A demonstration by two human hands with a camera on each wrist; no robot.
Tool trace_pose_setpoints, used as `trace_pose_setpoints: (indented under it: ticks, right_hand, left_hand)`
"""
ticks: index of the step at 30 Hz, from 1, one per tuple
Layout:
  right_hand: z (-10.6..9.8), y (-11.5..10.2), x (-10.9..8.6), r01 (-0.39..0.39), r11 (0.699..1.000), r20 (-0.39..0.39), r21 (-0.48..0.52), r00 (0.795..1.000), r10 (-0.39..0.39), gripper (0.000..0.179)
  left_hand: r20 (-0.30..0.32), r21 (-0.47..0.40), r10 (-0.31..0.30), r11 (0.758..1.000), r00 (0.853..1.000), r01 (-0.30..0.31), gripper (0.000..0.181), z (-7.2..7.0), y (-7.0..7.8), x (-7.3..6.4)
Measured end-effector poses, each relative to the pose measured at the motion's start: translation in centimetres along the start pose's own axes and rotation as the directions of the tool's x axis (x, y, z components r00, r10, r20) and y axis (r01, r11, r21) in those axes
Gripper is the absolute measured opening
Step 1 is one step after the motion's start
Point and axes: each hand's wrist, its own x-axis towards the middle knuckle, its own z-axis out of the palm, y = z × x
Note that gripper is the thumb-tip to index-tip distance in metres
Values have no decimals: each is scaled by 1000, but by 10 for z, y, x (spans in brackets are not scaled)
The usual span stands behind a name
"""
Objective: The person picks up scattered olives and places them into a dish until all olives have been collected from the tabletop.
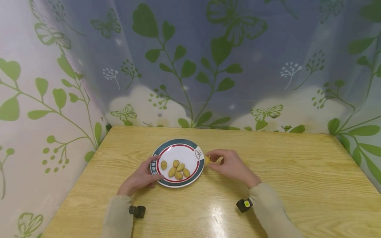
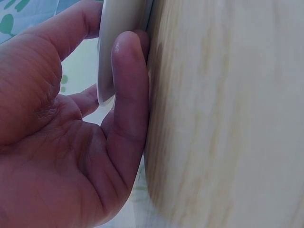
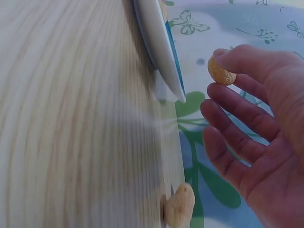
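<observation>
A round white plate [image 1: 178, 152] with a dark blue-green border and a red ring lies on the wooden table. Several small yellow-brown oval pieces [image 1: 172, 172], nut-like in look, rest in its near half. My left hand [image 1: 141, 177] grips the plate's left rim, with fingers above and below the edge in the left wrist view. Just beyond the right rim, my right hand [image 1: 232, 165] pinches one rough-skinned yellow-brown piece [image 3: 221, 71] between thumb and fingertips. Another such piece [image 3: 179, 206] lies on the table below the right hand, hidden in the head view.
The wooden table [image 1: 297, 172] reaches back to a patterned curtain [image 1: 184, 66] with leaves and butterflies, which also hangs at the left and right sides. Small black cameras [image 1: 137, 211] sit on both wrists.
</observation>
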Motion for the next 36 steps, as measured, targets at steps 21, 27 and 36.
trace_pose_setpoints:
  ticks: [21,27,36]
  right_hand:
    - [32,-20,22,54,996,-25,77,998,-52,29]
    - [41,-24,28,71,989,-22,132,997,-69,28]
    - [54,-29,38,74,988,-13,133,997,-73,28]
  left_hand:
    - [2,-4,20,1000,1000,-20,83,0,1,-2]
    - [17,-16,53,998,998,-53,84,-1,-1,0]
    - [14,-20,51,999,999,-51,84,-1,1,-1]
